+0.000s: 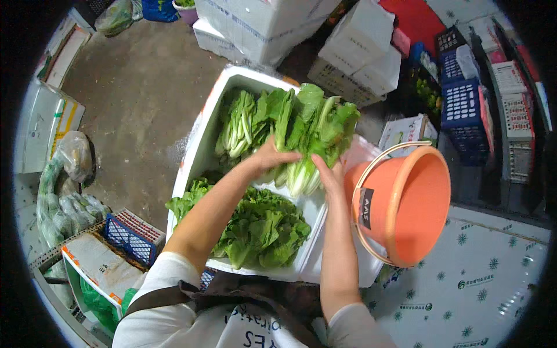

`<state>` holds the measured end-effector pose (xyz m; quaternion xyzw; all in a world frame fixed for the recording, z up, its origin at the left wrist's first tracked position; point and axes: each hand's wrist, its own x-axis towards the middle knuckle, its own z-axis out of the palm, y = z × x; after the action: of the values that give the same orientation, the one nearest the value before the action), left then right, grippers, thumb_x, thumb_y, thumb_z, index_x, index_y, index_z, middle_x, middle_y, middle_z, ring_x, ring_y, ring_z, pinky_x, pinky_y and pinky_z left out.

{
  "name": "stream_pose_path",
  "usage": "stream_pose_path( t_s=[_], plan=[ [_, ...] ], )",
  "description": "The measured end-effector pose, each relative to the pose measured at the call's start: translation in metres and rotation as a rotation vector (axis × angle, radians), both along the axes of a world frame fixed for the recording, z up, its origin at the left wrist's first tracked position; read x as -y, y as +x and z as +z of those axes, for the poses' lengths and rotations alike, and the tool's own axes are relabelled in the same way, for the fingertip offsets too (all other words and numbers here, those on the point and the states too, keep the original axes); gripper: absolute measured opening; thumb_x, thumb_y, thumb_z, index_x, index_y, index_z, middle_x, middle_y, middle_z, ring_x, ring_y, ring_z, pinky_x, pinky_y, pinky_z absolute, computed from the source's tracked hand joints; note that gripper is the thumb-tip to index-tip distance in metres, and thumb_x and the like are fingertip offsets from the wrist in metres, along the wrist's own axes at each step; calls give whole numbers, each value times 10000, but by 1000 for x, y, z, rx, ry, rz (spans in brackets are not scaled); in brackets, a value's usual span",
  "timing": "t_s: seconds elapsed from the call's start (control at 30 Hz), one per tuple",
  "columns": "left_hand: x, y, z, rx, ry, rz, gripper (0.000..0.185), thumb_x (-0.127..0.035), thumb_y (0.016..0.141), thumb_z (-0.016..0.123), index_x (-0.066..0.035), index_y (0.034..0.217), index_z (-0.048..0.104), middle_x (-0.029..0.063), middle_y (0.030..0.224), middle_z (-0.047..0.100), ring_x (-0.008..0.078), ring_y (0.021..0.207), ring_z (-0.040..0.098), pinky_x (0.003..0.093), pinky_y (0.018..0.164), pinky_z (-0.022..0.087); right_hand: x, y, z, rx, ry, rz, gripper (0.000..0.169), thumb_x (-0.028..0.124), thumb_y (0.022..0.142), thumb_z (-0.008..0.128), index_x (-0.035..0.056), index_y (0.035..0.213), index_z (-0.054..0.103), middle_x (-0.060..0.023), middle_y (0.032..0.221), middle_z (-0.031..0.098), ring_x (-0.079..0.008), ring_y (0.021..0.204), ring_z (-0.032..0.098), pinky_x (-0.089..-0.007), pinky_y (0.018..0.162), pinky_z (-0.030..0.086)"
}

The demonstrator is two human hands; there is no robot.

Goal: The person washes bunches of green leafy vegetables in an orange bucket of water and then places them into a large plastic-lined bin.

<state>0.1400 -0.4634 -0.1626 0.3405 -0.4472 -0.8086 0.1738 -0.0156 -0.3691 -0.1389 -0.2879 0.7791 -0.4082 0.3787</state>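
Observation:
Between my two hands is a bunch of leafy greens (pixel 311 135) with pale stalks pointing towards me. My left hand (pixel 276 155) grips its left side, and my right hand (pixel 329 173) holds the right side near the stalk ends. The bunch is over the right side of a white foam box (pixel 198 135). More greens with white stems (pixel 241 126) lie in the far part of the box. Broad-leaved lettuce (pixel 261 230) fills the near part, partly behind my left forearm.
An orange bucket (pixel 378 204) lies tipped beside my right forearm, its mouth facing right. White foam boxes (pixel 256 26) are stacked beyond. Blue plastic crates (pixel 463 113) stand at the right. Bagged produce (pixel 74 156) and a carton (pixel 102 263) lie at the left.

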Motion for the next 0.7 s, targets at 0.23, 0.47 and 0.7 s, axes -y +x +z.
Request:
stream_pose_path(
  t_s=[0.23, 0.47, 0.7],
  plan=[
    [-5, -14, -113, 578, -521, 269, 749, -128, 742, 604, 12, 1313, 140, 243, 1302, 266, 350, 1209, 281, 377, 992, 263, 15, 5, -105, -401, 277, 1, 766, 364, 793, 518, 67, 1355, 91, -253, 1345, 209, -374, 1235, 251, -393, 985, 267],
    [1, 15, -96, 649, -448, 296, 581, -68, 753, 550, 8, 1258, 273, 211, 1264, 343, 321, 1149, 366, 370, 945, 317, -11, 22, -88, -674, 130, 242, 574, 278, 829, 494, 166, 1334, 247, -242, 1367, 142, -373, 1242, 238, -424, 974, 288],
    [8, 6, -54, 444, -68, 396, 494, -73, 756, 543, -32, 1203, 338, 152, 1203, 418, 252, 1059, 437, 348, 857, 369, -17, 18, -83, -858, 490, 911, 521, 306, 839, 467, 213, 1320, 288, -54, 1423, 94, -235, 1305, 109, -497, 1012, 179]
  ],
)
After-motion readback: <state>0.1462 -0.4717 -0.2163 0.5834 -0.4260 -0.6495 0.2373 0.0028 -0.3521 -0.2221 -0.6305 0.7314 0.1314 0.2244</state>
